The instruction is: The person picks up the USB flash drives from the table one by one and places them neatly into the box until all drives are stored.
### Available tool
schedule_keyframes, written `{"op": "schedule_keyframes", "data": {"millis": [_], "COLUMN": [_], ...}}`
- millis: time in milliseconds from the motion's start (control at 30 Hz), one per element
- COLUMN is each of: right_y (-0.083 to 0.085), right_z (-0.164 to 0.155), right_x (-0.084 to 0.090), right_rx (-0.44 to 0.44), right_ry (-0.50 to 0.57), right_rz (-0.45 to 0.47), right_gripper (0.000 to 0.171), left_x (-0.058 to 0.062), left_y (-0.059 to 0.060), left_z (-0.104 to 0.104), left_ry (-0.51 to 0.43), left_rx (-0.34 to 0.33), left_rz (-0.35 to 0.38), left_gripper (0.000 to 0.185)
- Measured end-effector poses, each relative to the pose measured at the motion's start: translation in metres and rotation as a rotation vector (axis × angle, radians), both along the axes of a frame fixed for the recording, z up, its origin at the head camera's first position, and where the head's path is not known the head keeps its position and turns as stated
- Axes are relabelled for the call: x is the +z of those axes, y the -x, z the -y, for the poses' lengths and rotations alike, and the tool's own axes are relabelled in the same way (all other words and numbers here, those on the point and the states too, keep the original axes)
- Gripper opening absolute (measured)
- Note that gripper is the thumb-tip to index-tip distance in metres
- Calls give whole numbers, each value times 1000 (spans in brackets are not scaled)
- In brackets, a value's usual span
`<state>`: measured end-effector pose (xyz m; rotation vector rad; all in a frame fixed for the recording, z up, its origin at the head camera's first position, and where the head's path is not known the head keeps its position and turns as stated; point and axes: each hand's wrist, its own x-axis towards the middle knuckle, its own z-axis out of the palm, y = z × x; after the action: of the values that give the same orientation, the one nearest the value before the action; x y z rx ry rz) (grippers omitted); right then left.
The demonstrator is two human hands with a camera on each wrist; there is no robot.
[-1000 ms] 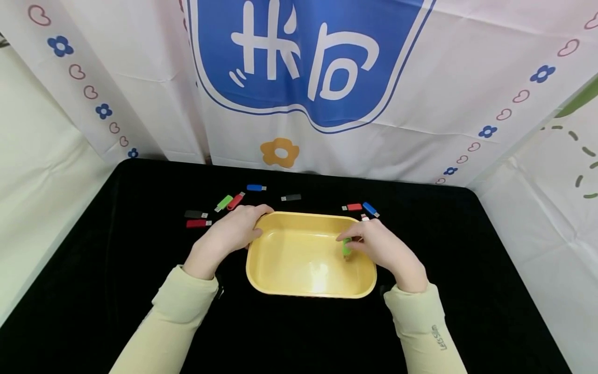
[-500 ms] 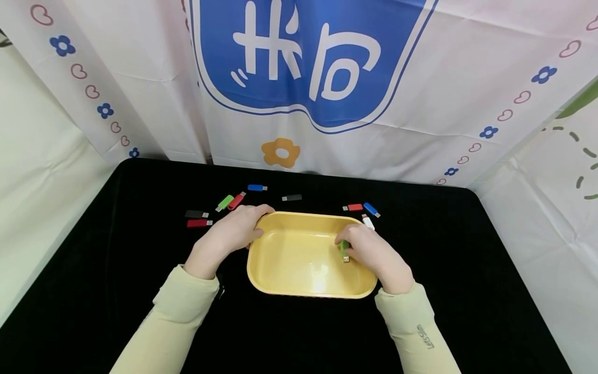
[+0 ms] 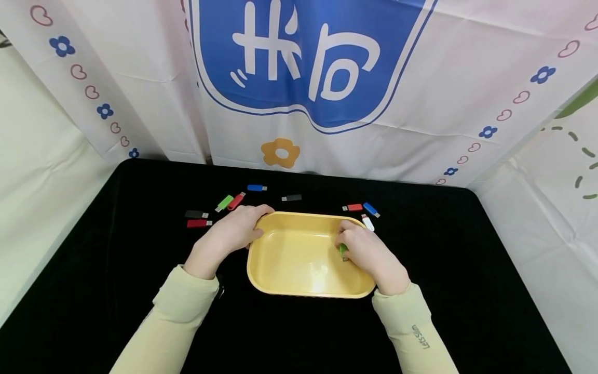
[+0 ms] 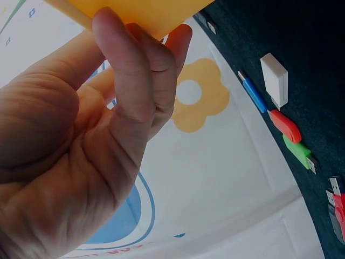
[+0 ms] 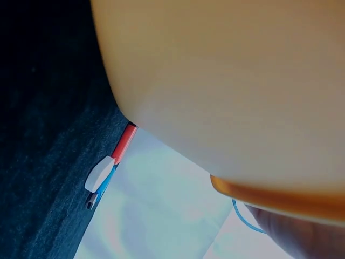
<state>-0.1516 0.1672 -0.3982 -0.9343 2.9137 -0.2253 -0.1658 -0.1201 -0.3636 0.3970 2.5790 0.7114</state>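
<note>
The left hand [image 3: 229, 236] grips the yellow tray [image 3: 289, 275] at its 10 o'clock corner, thumb over the rim and fingers curled beneath; the left wrist view shows those fingers [image 4: 137, 70] wrapped on the tray's edge [image 4: 145, 13]. The right hand [image 3: 369, 252] sits inside the tray at about 3 o'clock, its grip closed in a pinch on a green stick [image 3: 343, 251], of which only a sliver shows past the fingertips. The stick is low over the tray floor; whether it touches cannot be told. The right wrist view is filled by the tray wall [image 5: 226, 86].

The tray stands mid-counter on the black counter [image 3: 93, 291]. Other sticks lie beyond it. At 11 o'clock from the tray: a dark stick [image 3: 196, 214] with a red one [image 3: 199, 223] just below it, a green one [image 3: 225, 202] beside a red one [image 3: 236, 200], and a blue one [image 3: 256, 187] farther back. At 12 o'clock lies a black stick [image 3: 291, 197]. At 1 o'clock a red stick [image 3: 352, 207] and a blue stick [image 3: 371, 209] lie close together, with a white stick [image 3: 368, 223] just beside the tray's corner and near the right hand's knuckles. A printed cloth [image 3: 299, 78] hangs behind the counter.
</note>
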Motion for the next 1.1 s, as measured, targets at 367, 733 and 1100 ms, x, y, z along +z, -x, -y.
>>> {"op": "schedule_keyframes", "data": {"millis": [367, 733, 1100], "right_y": [-2, -3, -5], "right_z": [4, 4, 3], "right_x": [0, 1, 1], "right_rx": [-31, -24, -10], "right_ry": [-43, -88, -93], "right_rz": [-78, -97, -107], "right_gripper": [21, 24, 23], "left_x": [0, -1, -1], "left_y": [1, 2, 1], "left_z": [0, 1, 0], "left_ry": [-18, -14, -16], "left_rx": [-1, 9, 14], "left_rz": [1, 13, 20], "left_gripper": [47, 48, 48]}}
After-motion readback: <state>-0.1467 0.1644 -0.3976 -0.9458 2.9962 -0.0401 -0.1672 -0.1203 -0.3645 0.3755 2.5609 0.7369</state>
